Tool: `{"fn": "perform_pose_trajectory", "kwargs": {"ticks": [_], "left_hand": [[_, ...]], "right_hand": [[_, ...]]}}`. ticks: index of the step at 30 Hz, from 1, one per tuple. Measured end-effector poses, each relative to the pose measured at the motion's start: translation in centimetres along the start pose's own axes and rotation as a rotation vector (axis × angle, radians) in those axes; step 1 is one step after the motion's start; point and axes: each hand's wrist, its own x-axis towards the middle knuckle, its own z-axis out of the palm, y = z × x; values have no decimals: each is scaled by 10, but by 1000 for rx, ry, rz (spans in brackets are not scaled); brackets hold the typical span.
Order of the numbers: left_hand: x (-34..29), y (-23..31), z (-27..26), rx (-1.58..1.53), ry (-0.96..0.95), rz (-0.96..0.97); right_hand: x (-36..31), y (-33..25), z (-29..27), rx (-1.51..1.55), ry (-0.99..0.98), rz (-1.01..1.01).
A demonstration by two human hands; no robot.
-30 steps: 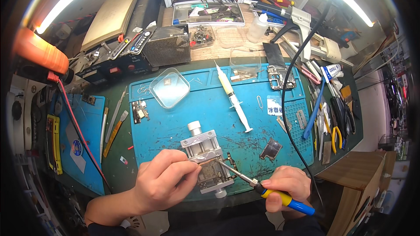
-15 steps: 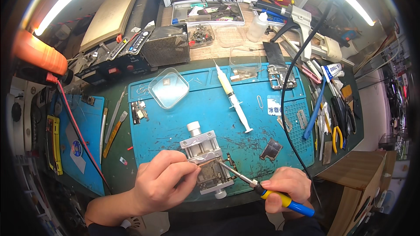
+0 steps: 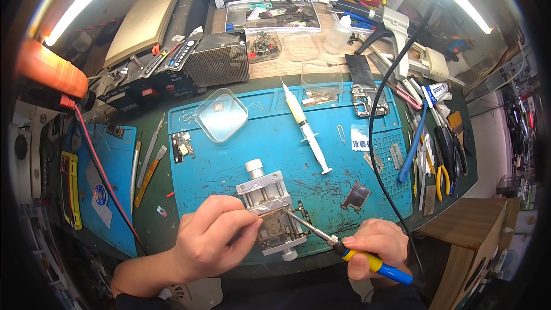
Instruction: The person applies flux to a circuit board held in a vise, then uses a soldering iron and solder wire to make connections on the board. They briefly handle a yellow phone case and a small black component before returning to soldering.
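A small metal clamp fixture (image 3: 265, 185) stands on the blue work mat and grips a circuit board (image 3: 275, 227). My left hand (image 3: 215, 235) is at the board's left side, thumb and forefinger pinched on a thin copper-coloured strip (image 3: 267, 213) that reaches over the board's upper edge. From the right, my right hand (image 3: 376, 244) holds a soldering iron (image 3: 395, 275) by its yellow and blue handle. Its tip rests at the board's upper right, close to the strip's end. Whether tip and strip touch is too small to tell.
A syringe (image 3: 307, 132) lies beyond the clamp, right of a clear dish (image 3: 221, 116). A dark board piece (image 3: 356, 196) is to the right. The black cable (image 3: 376, 132) hangs across the right side. Pliers (image 3: 442, 181) and tools line the right edge; a heat-gun-like orange handle (image 3: 54, 72) stands left.
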Motion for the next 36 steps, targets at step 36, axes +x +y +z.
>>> {"fn": "perform_pose_trajectory", "kwargs": {"ticks": [36], "left_hand": [[-1, -4, 2, 30, 40, 30]], "right_hand": [[0, 0, 0, -2, -12, 6]]}}
